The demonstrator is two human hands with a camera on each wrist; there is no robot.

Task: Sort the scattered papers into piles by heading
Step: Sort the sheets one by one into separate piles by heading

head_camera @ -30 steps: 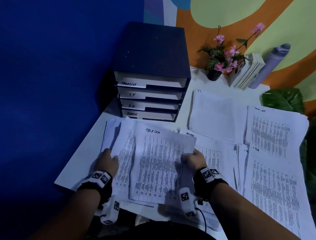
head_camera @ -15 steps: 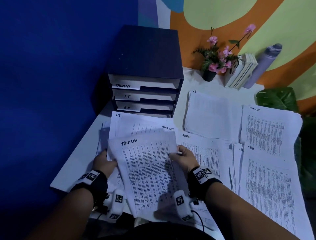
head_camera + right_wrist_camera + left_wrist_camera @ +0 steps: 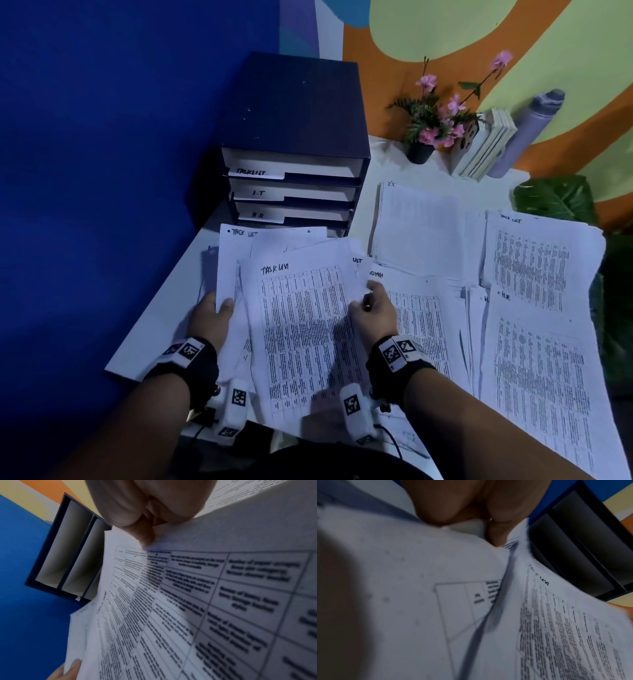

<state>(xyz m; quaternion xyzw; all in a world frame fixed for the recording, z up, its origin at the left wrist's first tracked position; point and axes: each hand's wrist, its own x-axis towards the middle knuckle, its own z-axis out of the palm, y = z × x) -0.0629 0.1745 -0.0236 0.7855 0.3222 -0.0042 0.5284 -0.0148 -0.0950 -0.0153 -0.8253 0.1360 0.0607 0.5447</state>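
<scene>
I hold a loose bundle of printed sheets [image 3: 301, 329] headed "Task List" above the near left of the white table [image 3: 164, 308]. My left hand [image 3: 214, 317] grips the bundle's left edge, thumb on top [image 3: 496, 534]. My right hand [image 3: 371, 310] pinches the right edge of the top sheet [image 3: 197, 601] between thumb and fingers. Sorted piles lie to the right: an "Admin" pile [image 3: 421, 308], an "I.T" pile [image 3: 421, 226], a "Task List" pile [image 3: 534, 260] and an "H.R" pile [image 3: 541, 370].
A dark drawer unit [image 3: 294, 144] with labelled trays stands at the back left against the blue wall. A potted pink flower [image 3: 431, 123], upright books [image 3: 486, 147] and a grey bottle [image 3: 527, 133] line the back. Green leaves [image 3: 555, 198] sit at the right.
The bundle has been lifted and shifted up toward the drawer unit, now covering its lowest tray. My hands slid higher along the sheets' edges.
</scene>
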